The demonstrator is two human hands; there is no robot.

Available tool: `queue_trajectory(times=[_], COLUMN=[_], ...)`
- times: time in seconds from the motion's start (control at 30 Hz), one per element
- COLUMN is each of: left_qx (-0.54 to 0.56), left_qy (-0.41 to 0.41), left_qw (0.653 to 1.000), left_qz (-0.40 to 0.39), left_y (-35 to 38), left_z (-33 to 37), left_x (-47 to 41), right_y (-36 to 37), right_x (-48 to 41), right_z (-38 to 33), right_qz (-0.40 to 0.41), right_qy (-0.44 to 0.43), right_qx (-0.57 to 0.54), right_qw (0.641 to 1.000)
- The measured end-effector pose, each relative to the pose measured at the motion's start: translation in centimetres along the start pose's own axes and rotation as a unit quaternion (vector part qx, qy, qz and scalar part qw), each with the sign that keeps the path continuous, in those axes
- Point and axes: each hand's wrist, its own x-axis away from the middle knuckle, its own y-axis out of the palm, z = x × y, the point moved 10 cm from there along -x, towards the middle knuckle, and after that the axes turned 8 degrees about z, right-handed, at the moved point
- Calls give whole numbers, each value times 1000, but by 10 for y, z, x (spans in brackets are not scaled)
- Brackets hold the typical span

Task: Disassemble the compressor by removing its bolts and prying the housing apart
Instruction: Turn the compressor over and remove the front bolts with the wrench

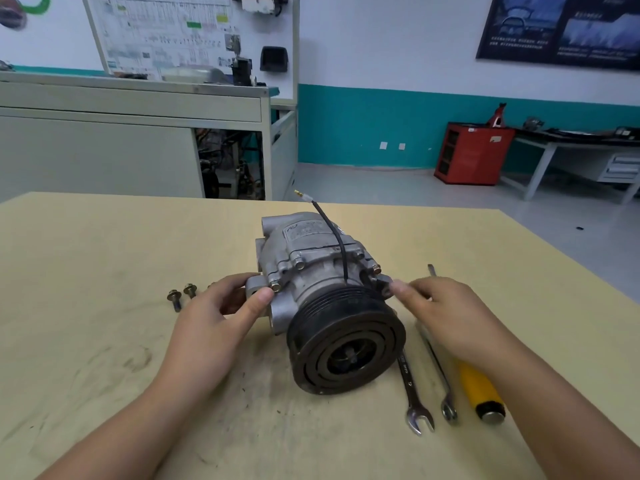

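AC compressor [322, 271] on table [104, 254], pulley toward me. left hand [214, 317] grips mounting ear, thumb on seated bolt [276, 286]. right hand [446, 313] fingertips at opposite ear, grip unclear. risk imo: round body rolls when torqued, knocks loose bolts [181, 295] away.

Silver compressor [311, 258], black pulley [346, 344], yellow screwdriver handle [479, 388].

the compressor [311, 268] sits mid-table [104, 254], pulley [346, 344] toward the viewer. two loose bolts [174, 296] lie left of it, behind the left hand [214, 327]; two wrenches [410, 389] and a screwdriver [479, 389] lie right, partly under the right hand [446, 313].
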Motion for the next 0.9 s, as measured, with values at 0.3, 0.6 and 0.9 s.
queue_trajectory(times=[0.3,0.6,0.9], left_qx=[-18,-40,-52], left_qy=[14,31,48], left_qw=[1000,999,997], left_qz=[8,12,3], left_y=[-4,-5,-3], left_z=[-2,6,10], left_x=[4,8,7], right_y=[38,41,45], right_x=[23,26,25], right_z=[6,0,7], right_qz=[-155,-128,-118], right_qy=[11,12,9], right_qx=[242,236,252], right_qw=[958,963,961])
